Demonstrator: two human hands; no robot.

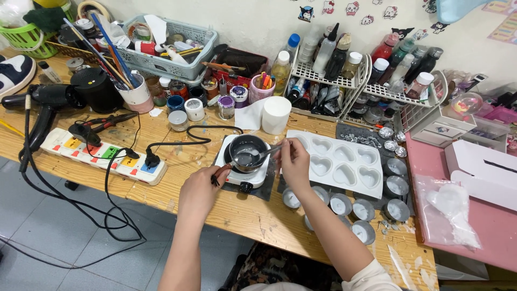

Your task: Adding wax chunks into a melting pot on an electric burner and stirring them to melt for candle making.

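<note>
Two bare hands work over a small dark pot point(247, 152) that sits on a white hot plate point(245, 173) near the front edge of the wooden table point(226, 207). We see the left hand point(200, 188) curled shut around the pot's wooden handle point(221, 171), which sticks out toward the person, so the pot lies just beyond the knuckles, up and to the right of the grip. The right hand point(294, 160) pinches the end of a metal spoon point(258, 156) between its fingertips; the spoon runs leftward from that hand and its bowl rests inside the pot, in a pale, cloudy liquid. The pot therefore lies between the two hands, closer to the left one. Just to the right of the right hand lies a white mould point(340, 161) with heart-shaped cavities, and below it we count several small round metal tins point(340, 205) set on a dark mat, some with a pale filling. A black cord runs from the hot plate to a white power strip point(102, 156) with coloured switches on the left side of the table. A black hair dryer point(46, 102) lies farther left. Behind the pot stands a white cylinder point(276, 114), and along the wall we see jars, brushes in a cup, a grey basket point(172, 46) and white wire racks point(328, 75) of bottles.
</note>
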